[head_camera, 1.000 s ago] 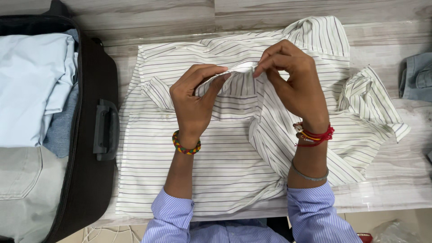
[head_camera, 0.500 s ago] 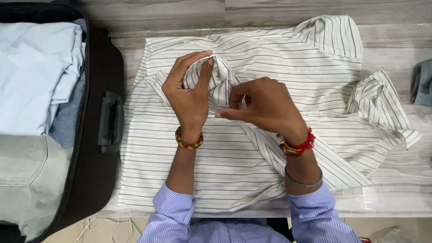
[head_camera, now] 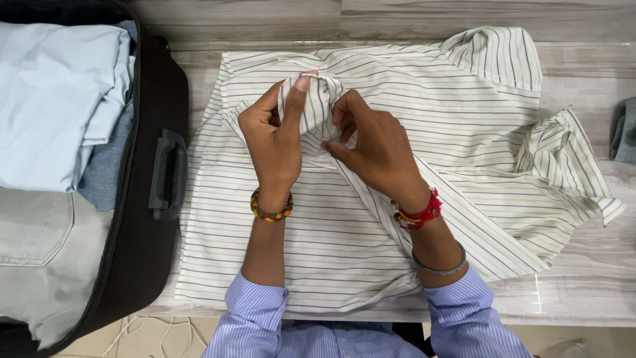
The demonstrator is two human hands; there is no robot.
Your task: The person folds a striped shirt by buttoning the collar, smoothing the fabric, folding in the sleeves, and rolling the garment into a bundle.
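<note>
Where the view begins at the left, an open black suitcase (head_camera: 142,252) is seen lying on the pale wood-grain table (head_camera: 252,20); its grey handle (head_camera: 165,174) is turned toward the middle of the table; inside it, a folded pale blue garment (head_camera: 53,99) is laid above a folded light grey garment (head_camera: 40,265), with a strip of blue denim (head_camera: 103,169) showing between them and the suitcase wall. Just beside the suitcase, a white shirt with thin dark stripes (head_camera: 331,252) is spread flat on the table, its lower edge reaching the near edge of the table. At the upper middle of the shirt, a bunched fold of the striped cloth (head_camera: 317,106) is raised off the surface; it is gripped on its left side by the left hand (head_camera: 271,142), whose fingers are closed round it with the thumb (head_camera: 296,99) pressed upright against the cloth; a woven red, yellow and green band (head_camera: 270,211) is worn at that wrist. The same fold is pinched from the right by the right hand (head_camera: 374,149), its fingers curled shut on the cloth; red threads (head_camera: 417,213) and a thin grey bangle (head_camera: 438,266) are worn on that forearm; both cuffs are of blue striped cloth. Further right, a crumpled sleeve (head_camera: 563,159) of the shirt is seen lying on the table; at the far right edge, a piece of grey-blue cloth (head_camera: 623,139) is partly cut off by the frame.
</note>
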